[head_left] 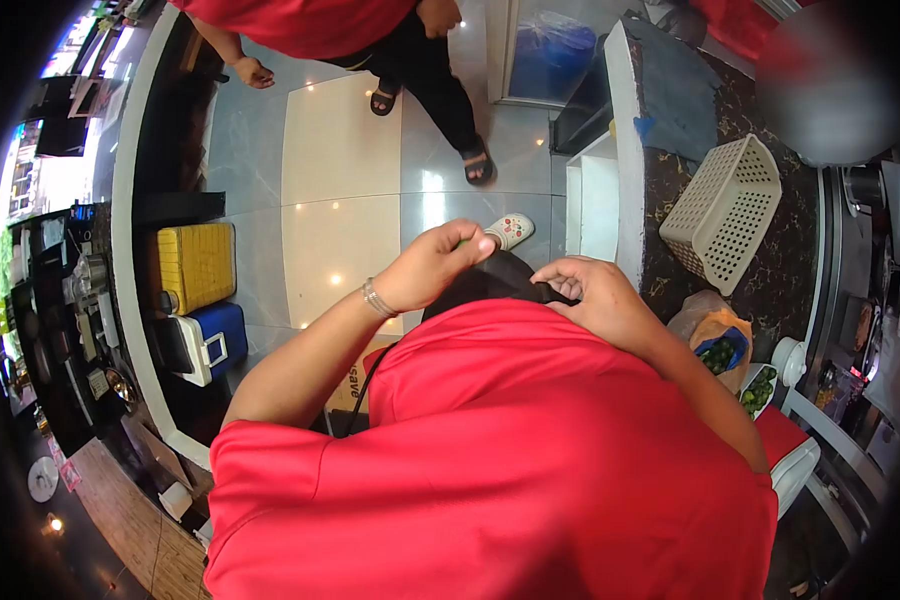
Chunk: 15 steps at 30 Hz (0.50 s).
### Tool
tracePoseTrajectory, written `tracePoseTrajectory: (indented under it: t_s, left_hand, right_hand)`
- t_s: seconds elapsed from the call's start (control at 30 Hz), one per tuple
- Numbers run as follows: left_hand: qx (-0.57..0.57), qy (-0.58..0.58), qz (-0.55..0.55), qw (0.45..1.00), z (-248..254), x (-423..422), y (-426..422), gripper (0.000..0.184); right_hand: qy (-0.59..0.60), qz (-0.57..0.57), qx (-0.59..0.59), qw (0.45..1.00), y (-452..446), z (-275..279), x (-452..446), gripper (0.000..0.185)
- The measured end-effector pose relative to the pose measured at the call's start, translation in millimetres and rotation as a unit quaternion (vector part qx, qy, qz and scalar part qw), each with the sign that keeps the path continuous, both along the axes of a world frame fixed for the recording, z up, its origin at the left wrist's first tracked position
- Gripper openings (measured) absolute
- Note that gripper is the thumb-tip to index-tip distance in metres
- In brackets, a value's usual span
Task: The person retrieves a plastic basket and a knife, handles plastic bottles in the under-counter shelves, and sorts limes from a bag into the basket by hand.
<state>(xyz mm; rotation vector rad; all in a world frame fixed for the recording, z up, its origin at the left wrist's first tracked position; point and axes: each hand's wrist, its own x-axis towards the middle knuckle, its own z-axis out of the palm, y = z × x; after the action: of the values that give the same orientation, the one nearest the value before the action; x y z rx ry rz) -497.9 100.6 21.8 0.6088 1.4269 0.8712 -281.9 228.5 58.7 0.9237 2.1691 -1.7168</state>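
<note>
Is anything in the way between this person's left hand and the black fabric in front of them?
Nothing visible stands between the left hand and the black fabric; whether they touch, I can't tell. The right hand is at the fabric's other side, not between them.

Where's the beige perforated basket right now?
Head view, right side: the basket is on the dark patterned counter, pictured just above the bag of green produce.

Matt cloth and glossy floor tiles (342,235)
The red shirt (510,430) is of smooth cloth; the basket (686,215) is perforated plastic; the bracelet (373,298) seems of metal.
</note>
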Motion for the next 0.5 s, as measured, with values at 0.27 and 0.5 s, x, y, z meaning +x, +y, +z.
tracePoseTrajectory:
  t_s: [0.27, 0.5]
  left_hand:
    - [0.102, 0.177, -0.248, 0.947, -3, 5, -4, 0.018]
    - [0.099, 0.044, -0.096, 0.990, -11, 21, 4, 0.024]
  right_hand:
    - [0.035, -0.033, -0.010, 0.999, 0, -9, 5, 0.030]
    - [0.050, -0.066, -0.023, 0.996, -5, -14, 7, 0.028]
